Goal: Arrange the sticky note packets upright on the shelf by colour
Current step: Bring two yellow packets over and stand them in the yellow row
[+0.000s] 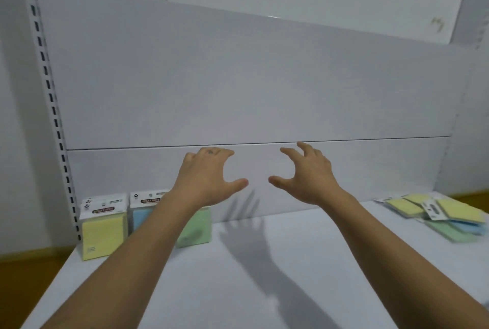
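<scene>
currently your left hand (pixel 209 178) and right hand (pixel 309 175) are both raised over the middle of the flat white shelf board (pixel 264 275), well apart from every packet. each hand is empty: fingers spread and loosely curved, thumbs pointing toward one another with a clear gap between them, gripping nothing. their shadows (pixel 251 236) fall on the shelf and on the foot of the plain white back panel (pixel 238 90).

at the far left, three groups of packets stand upright against the back panel. leftmost is the pale yellow sticky note packet with a white printed header card (pixel 102 230); more header cards show just behind it, so more than one packet stands there, though the count cannot be told. just to its right stands the light blue sticky note packet (pixel 140 216), partly hidden by your left forearm. right of that stands the light green sticky note packet (pixel 197 228), its top also covered by your forearm.

at the far right, a loose pile of yellow, blue and green packets (pixel 436 213) lies flat and overlapping on the shelf, blurred, unsorted.

a white slotted upright rail (pixel 50 95) runs up the left edge of the back panel.
</scene>
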A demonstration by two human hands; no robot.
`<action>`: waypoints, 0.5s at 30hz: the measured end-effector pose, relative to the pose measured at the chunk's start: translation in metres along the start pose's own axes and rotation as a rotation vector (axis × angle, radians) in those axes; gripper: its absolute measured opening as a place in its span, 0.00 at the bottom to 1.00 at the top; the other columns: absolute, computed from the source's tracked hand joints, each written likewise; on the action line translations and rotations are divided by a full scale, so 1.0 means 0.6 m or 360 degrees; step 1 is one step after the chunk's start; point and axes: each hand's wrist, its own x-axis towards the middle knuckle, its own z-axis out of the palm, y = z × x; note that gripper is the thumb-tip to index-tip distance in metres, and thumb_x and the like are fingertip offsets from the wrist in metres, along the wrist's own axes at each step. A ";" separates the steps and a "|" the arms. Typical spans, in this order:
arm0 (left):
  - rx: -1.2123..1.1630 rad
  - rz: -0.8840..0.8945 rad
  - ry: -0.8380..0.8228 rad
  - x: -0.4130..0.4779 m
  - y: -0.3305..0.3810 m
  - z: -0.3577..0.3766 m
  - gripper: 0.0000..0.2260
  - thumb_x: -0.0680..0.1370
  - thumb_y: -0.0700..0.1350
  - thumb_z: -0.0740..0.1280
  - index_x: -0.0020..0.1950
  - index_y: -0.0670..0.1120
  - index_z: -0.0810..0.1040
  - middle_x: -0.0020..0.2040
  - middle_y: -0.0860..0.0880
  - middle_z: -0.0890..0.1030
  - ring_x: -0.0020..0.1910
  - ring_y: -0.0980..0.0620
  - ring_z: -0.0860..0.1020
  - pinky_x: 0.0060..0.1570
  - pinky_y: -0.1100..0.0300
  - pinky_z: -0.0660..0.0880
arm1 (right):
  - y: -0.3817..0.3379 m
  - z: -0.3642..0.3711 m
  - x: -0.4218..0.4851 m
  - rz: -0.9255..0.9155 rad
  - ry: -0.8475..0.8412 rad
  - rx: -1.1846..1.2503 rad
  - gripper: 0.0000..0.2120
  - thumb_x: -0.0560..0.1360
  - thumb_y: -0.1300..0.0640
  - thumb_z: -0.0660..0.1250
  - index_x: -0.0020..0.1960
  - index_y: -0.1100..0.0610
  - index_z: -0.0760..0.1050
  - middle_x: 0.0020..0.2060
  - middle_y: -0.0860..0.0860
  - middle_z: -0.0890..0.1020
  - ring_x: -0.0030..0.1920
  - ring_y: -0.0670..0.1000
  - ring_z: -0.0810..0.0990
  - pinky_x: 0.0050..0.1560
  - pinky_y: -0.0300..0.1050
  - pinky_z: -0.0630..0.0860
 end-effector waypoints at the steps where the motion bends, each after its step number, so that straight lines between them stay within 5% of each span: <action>1: -0.0021 0.0023 -0.0010 0.004 0.009 0.004 0.33 0.72 0.67 0.62 0.73 0.54 0.63 0.73 0.54 0.66 0.73 0.53 0.60 0.70 0.53 0.56 | 0.011 -0.007 -0.003 0.0032 -0.0002 -0.0024 0.38 0.71 0.35 0.66 0.76 0.44 0.57 0.77 0.53 0.53 0.76 0.55 0.51 0.75 0.58 0.50; 15: -0.0517 0.0414 -0.0302 0.044 0.221 0.131 0.31 0.73 0.64 0.62 0.73 0.55 0.62 0.73 0.53 0.66 0.73 0.53 0.59 0.69 0.53 0.55 | 0.213 -0.071 -0.095 0.0612 -0.0051 -0.0318 0.37 0.71 0.36 0.66 0.75 0.44 0.57 0.77 0.52 0.56 0.75 0.56 0.56 0.73 0.57 0.56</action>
